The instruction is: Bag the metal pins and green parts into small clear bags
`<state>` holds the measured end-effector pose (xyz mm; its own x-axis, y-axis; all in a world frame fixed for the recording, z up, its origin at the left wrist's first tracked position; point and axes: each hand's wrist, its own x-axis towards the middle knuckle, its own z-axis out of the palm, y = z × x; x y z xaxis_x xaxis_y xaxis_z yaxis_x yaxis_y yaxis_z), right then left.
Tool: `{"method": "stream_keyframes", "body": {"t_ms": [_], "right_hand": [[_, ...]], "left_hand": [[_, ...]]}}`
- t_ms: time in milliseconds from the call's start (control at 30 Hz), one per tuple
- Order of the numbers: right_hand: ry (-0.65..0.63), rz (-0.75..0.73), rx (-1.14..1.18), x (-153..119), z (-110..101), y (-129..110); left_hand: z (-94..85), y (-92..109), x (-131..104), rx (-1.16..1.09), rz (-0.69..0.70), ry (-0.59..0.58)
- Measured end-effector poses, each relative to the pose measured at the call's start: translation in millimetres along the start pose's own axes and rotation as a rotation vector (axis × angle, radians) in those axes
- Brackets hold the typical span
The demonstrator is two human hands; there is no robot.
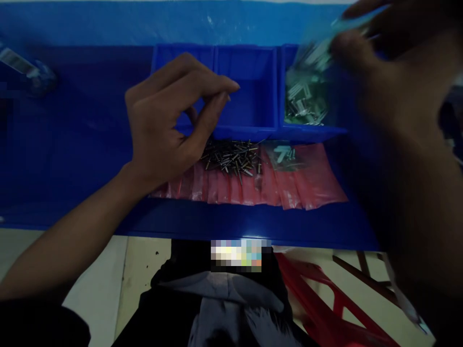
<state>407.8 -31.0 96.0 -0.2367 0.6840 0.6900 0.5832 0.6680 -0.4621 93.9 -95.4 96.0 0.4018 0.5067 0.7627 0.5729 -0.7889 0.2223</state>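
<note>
My left hand (177,115) hovers over the left and middle blue bins, thumb and index fingertips pinched together; whether anything small is between them I cannot make out. My right hand (383,67), at the upper right, grips a clear greenish bag (314,58) of small pale pieces, held above the right blue bin (314,130). Inside that bin lie shiny clear and metallic pieces (304,103). A pile of thin dark metal pins (235,156) rests on a row of red plastic bags (249,193). On the red bags' right part lies a small clear bag with white pieces (285,154).
The middle blue bin (246,106) shows a bare floor. A bottle-like object with a label (39,77) lies at the far left of the blue table (72,144). Below the table's front edge are my lap and a red chair (325,299).
</note>
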Motion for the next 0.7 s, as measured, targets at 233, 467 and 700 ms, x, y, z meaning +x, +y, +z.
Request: {"method": "stream_keyframes", "body": {"t_ms": [233,467,700], "right_hand": [[-0.375,-0.014,-0.307,-6,0,-9],[-0.229,-0.406,-0.224,-24,9,-54],[-0.511,-0.606,-0.103,-44,35,-101]], "left_hand": [[-3.4,-17,-1,0.074,0.135,-0.03],[-2.6,-34,-3,0.055,0.137,-0.36],[-14.9,-40,1,-0.026,0.177,-0.405]]}}
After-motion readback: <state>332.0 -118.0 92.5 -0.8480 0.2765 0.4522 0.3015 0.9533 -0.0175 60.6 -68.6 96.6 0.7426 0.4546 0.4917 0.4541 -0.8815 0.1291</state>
